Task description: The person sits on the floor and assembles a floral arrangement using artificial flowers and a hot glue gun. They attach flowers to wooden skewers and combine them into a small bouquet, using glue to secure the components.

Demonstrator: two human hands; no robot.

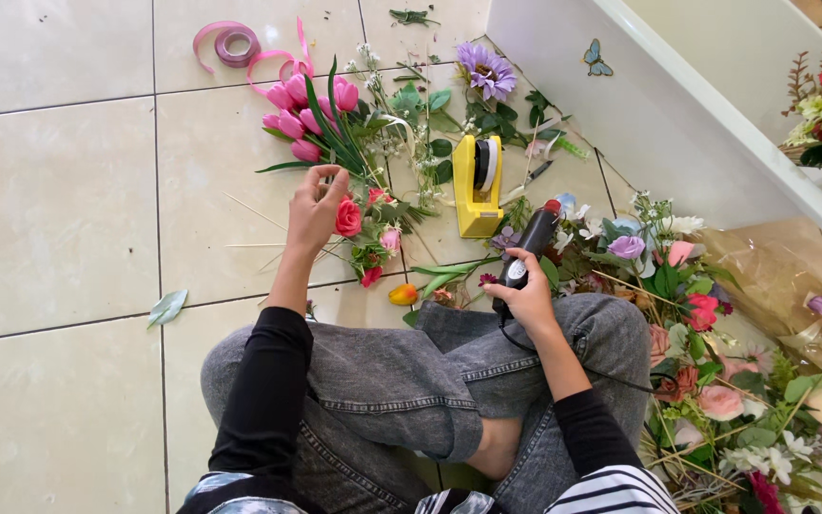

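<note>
Far to your left a single green leaf [166, 307] lies loose on the pale floor tiles [49, 209], and a pink ribbon roll [232, 43] sits near the top. Your left hand [314, 211] has its fingers pinched around the stems of the pink tulip bunch [308, 112], just above a red rose [348, 218] lying among the cut greenery. Those stems look thin, light and easily bent, and the heads would likely bruise, so hold low on the bundled stalks, not the blooms. A yellow tape dispenser [478, 186] stands between your hands, with a purple daisy-like flower [487, 69] beyond it. Your right hand [528, 295] is wrapped tight on the grip of a black glue gun [529, 247], which rests over your knee with its cord trailing; it looks rigid and hot at the tip, so keep to the handle. A heap of mixed flowers [715, 381] lies to your right.
</note>
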